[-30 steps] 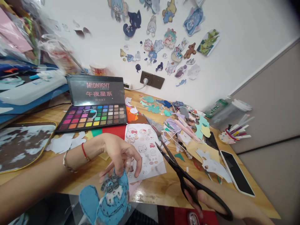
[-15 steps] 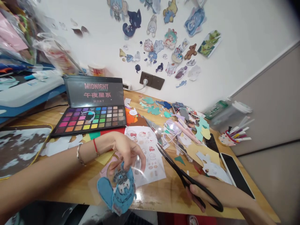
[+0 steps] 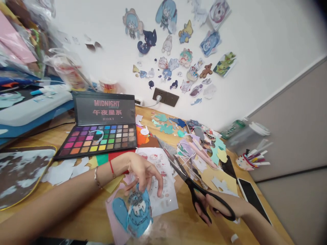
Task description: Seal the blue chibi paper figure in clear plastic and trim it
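My left hand (image 3: pixel 143 173) pinches a blue-haired cartoon paper cutout (image 3: pixel 139 214) near its lower end, so the figure hangs head down over the table's front. In my right hand (image 3: pixel 212 207) is a pair of black-handled scissors (image 3: pixel 187 178), with fingers through the loops. The blades point up and left, over the edge of a white sheet of printed cartoon drawings (image 3: pixel 166 194). The cutout and the scissors are apart. Beneath the cutout lies a pink sheet (image 3: pixel 114 217), partly covered by it.
An open eyeshadow palette (image 3: pixel 102 139) stands behind my left arm. Paper scraps (image 3: pixel 166 127) spread across the back and right. A phone (image 3: pixel 254 197), a pen cup (image 3: pixel 245 162) and a clear container (image 3: pixel 251 136) sit at the right. Cartoon cutouts (image 3: pixel 167 15) cover the wall.
The camera view has tilted up. The scissors have shifted left in the view and their blades look closer together. The cutout sits slightly lower and further right, still in my left hand.
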`<state>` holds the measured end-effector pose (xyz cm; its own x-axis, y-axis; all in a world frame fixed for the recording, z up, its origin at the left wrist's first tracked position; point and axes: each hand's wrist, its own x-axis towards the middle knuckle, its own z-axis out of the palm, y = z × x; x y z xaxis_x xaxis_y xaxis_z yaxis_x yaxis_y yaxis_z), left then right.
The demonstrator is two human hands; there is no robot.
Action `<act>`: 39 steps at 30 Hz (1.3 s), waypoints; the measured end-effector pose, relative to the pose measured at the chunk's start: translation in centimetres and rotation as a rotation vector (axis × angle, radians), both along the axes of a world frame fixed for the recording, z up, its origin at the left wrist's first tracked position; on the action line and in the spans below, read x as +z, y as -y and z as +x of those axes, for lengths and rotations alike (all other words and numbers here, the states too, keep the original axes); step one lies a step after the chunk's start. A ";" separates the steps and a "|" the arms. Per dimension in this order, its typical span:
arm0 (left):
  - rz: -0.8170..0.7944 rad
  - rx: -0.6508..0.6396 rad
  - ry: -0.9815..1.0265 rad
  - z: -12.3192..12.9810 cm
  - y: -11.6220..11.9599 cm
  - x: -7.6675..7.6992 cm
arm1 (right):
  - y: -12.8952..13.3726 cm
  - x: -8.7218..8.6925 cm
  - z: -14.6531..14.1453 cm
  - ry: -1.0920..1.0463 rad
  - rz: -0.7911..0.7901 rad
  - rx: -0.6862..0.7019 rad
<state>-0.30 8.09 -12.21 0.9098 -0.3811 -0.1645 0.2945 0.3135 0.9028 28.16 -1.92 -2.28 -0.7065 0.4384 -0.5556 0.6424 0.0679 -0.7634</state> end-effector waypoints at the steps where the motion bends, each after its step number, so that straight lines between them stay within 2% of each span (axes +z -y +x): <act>1: -0.001 0.003 -0.007 0.0 -0.2 -0.2 | -0.1 -0.3 0.0 -0.020 0.015 -0.009; 4: -0.013 0.003 -0.010 0.0 -0.5 -0.8 | -0.2 -1.2 0.1 -0.062 0.077 -0.014; 11: -0.037 0.014 0.044 0.1 -0.8 -2.7 | 0.1 -2.8 0.9 0.057 0.105 -0.150; 15: -0.046 0.008 0.085 0.5 -1.0 -3.5 | -0.7 -3.1 1.2 0.064 0.094 -0.102; 22: -0.061 -0.008 0.082 0.8 -1.1 -3.6 | -3.3 -2.0 0.0 -0.018 0.090 0.022; 25: -0.057 0.005 0.090 0.5 -1.4 -3.6 | -3.6 -2.2 -0.6 -0.030 0.116 -0.007; 31: -0.054 0.030 0.119 0.1 -1.9 -3.6 | -3.4 -3.9 -0.3 0.028 0.121 -0.128; 34: -0.056 0.034 0.116 0.1 -2.1 -3.7 | -4.0 -3.7 -0.3 0.054 0.119 -0.118; 39: -0.075 0.001 0.078 0.6 -2.2 -3.8 | -6.0 -1.9 -1.4 -0.014 0.091 0.039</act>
